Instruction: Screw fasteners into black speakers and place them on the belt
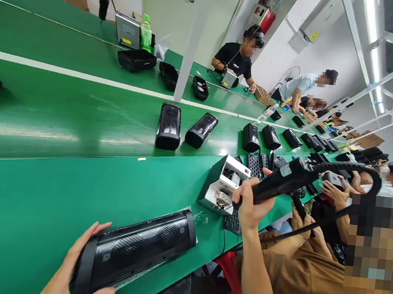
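Observation:
My left hand [66, 269] wraps round the near-left end of a long black speaker housing [136, 248], thumb on one side and fingers on the other. The housing has two patches of small holes in its glossy face and lies on a clear plastic sheet [194, 218] on the green table. Raised at the right, my right hand [253, 211] grips a black electric screwdriver [280, 179]; a thick coiled cable leaves its far end. The driver's tip is hidden near my fingers. Just left of that hand stands a white-and-black screw feeder [213, 186].
Several black housings [169, 125] stand along a green conveyor belt [81, 111] beyond the table [37, 195]. Perforated black panels [233, 222] lie by the feeder. A white post [189, 48] rises beyond the belt. A co-worker in a brown shirt [302, 279] sits close at the right.

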Motion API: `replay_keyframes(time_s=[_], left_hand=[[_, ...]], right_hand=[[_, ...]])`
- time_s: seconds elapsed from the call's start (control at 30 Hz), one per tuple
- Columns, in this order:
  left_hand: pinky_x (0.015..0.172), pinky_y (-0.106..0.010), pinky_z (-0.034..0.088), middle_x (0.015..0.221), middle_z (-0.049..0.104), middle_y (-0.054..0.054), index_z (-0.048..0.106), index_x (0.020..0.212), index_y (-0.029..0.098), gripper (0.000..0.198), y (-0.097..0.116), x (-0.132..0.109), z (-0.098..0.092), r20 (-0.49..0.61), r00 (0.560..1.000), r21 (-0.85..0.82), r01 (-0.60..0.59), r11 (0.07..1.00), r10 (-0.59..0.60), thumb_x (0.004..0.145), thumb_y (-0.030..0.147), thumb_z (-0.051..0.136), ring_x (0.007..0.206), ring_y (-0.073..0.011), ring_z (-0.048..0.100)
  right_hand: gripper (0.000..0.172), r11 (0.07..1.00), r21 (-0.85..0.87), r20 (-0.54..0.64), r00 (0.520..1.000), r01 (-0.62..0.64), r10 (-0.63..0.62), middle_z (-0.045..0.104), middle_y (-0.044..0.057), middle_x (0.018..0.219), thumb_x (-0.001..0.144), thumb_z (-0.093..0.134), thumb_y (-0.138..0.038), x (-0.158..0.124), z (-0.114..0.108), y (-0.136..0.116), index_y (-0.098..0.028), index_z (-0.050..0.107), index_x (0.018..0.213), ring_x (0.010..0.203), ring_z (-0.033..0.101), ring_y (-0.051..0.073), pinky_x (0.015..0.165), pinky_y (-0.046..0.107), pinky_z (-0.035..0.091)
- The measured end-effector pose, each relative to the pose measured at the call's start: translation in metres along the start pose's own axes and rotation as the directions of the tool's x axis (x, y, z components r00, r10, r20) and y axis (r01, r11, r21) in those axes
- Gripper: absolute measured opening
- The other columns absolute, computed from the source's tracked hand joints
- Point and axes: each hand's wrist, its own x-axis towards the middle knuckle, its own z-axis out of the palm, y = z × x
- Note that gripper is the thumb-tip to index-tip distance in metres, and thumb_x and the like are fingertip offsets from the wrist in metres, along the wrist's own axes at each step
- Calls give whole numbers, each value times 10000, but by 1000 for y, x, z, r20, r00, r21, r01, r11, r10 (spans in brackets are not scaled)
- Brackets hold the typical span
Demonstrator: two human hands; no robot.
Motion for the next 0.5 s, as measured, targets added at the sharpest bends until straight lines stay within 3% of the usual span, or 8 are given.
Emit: replay_keyframes(time_s=[0.1, 0.17, 0.27, 0.33, 0.4, 0.5], left_hand=[[1207, -678, 631, 1808, 520, -162, 88, 1865, 449, 1143, -1, 1, 5, 19, 999, -24, -48, 999, 49, 967, 504, 794, 1560, -490, 642], [1234, -656, 609, 1802, 504, -189, 118, 1858, 419, 1086, 1, 1, 7, 22, 998, -35, -58, 998, 59, 998, 507, 774, 1571, -476, 634], [1275, -677, 564, 1788, 483, -196, 199, 1823, 397, 901, 6, -2, 10, 18, 999, -80, -30, 996, 31, 1075, 591, 663, 1599, -472, 601], [1279, -709, 552, 1769, 492, -191, 262, 1789, 398, 859, 9, -3, 12, 10, 1000, -106, -7, 994, 8, 1071, 665, 649, 1594, -491, 593], [1295, -741, 527, 1762, 501, -182, 304, 1764, 395, 906, 11, -5, 15, 1, 1000, -127, 5, 992, -5, 1022, 731, 700, 1593, -513, 580], [1325, -741, 498, 1756, 527, -178, 342, 1749, 359, 988, 12, -6, 18, -18, 1000, -157, 11, 988, -14, 954, 747, 782, 1596, -526, 568]], right_hand=[[421, 999, 39, 13, 999, -33, 32, 559, -159, 653, 1012, 845, -320, 0, 1, -22, -261, 565, 1321, 357, 497, 100, 388, 216, 437], [348, 994, 107, -4, 999, -35, 35, 516, -160, 643, 1005, 822, -316, 0, 11, -43, -274, 580, 1251, 359, 469, 93, 399, 222, 439], [219, 976, 214, 53, 998, -33, 22, 466, -142, 628, 1023, 785, -360, -4, 42, -68, -274, 597, 1094, 354, 427, 96, 376, 246, 438], [176, 963, 267, 154, 988, -31, -11, 511, -131, 643, 1055, 761, -337, -11, 66, -75, -286, 620, 1148, 360, 439, 104, 371, 253, 464], [264, 946, 320, 242, 970, -47, -34, 574, -130, 686, 1078, 753, -284, -18, 85, -75, -324, 611, 1297, 372, 454, 105, 374, 245, 476], [450, 931, 350, 277, 961, -102, 1, 612, -132, 719, 1084, 779, -252, -25, 98, -67, -356, 553, 1458, 393, 469, 105, 379, 242, 473]])
